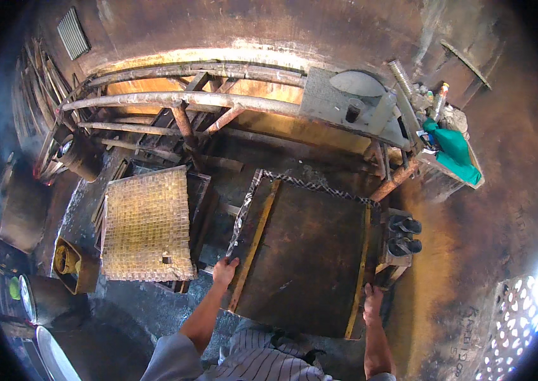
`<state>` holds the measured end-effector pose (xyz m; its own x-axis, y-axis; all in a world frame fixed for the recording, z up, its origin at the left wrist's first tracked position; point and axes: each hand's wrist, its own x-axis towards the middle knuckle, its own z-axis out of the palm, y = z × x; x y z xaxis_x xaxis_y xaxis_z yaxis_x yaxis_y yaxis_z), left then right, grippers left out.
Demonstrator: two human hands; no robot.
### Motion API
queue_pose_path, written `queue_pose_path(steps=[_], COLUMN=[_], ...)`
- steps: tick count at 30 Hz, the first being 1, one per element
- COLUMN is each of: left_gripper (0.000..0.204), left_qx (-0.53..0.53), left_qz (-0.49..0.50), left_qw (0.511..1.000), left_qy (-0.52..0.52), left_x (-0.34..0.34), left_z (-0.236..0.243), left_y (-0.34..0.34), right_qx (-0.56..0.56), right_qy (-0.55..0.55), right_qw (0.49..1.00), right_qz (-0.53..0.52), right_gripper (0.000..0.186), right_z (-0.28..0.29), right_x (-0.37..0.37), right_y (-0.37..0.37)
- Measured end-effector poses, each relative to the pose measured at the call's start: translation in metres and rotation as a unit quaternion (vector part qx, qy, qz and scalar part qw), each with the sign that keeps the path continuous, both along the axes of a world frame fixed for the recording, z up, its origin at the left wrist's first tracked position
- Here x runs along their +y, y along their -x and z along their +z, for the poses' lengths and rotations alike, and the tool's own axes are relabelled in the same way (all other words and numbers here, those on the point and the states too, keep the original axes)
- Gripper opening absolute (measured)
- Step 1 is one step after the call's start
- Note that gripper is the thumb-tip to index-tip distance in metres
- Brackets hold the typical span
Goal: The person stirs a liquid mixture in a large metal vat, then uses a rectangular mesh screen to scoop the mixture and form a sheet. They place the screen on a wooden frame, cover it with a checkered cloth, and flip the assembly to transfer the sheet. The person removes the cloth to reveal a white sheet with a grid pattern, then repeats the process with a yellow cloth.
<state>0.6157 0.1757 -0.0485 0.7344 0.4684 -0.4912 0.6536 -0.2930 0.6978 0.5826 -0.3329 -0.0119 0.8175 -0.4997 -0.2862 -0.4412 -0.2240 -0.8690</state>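
Observation:
A large dark flat board (300,254) with two yellowish wooden strips and a black-and-white trimmed edge lies in front of me. My left hand (224,274) is closed on its left side near the close corner, and my right hand (372,301) is closed on its right side, a little lower. To the left, a woven bamboo mat (142,222) rests on a stack of dark frames. Just right of the board, a pair of dark sandals (403,236) sits on a small wooden stand (388,273).
A pole rack (135,100) runs along the wall, with a grey shelf (325,101) and a green cloth (450,155) at its right. At left are a rusty can (81,162), a yellow container (75,276), metal drums (43,298), a large metal pan (53,349) and leaning sticks (34,95).

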Motion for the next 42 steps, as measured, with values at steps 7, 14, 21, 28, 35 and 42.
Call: queue_pose_path(steps=[7,14,21,28,35,42], left_gripper=[0.052,0.069,0.077,0.073,0.072,0.066], left_qx=[-0.040,-0.177,-0.053,-0.076,-0.071,-0.146], left_qz=[-0.025,-0.242,-0.313,-0.307,-0.306,-0.235], left_qw=[0.995,0.923,0.869,0.878,0.880,0.932], left_qy=[-0.083,-0.241,-0.379,-0.360,-0.358,-0.234], left_x=[-0.006,-0.063,-0.094,-0.096,-0.078,-0.055], left_z=[-0.010,0.024,-0.011,-0.013,-0.010,0.007], left_y=[-0.021,-0.051,-0.041,-0.040,-0.046,-0.054], right_qx=[-0.013,-0.166,0.008,0.039,0.070,0.019], right_qy=[0.065,0.282,0.425,0.448,0.481,0.535], right_qw=[0.995,0.916,0.868,0.850,0.828,0.801], right_qz=[0.078,0.231,0.256,0.274,0.278,0.266], right_gripper=[0.033,0.050,0.076,0.069,0.070,0.061], right_z=[-0.022,-0.039,-0.040,-0.048,-0.050,-0.004], right_x=[-0.016,-0.008,0.049,0.051,0.067,0.136], right_y=[-0.034,-0.095,-0.064,-0.070,-0.073,-0.132])
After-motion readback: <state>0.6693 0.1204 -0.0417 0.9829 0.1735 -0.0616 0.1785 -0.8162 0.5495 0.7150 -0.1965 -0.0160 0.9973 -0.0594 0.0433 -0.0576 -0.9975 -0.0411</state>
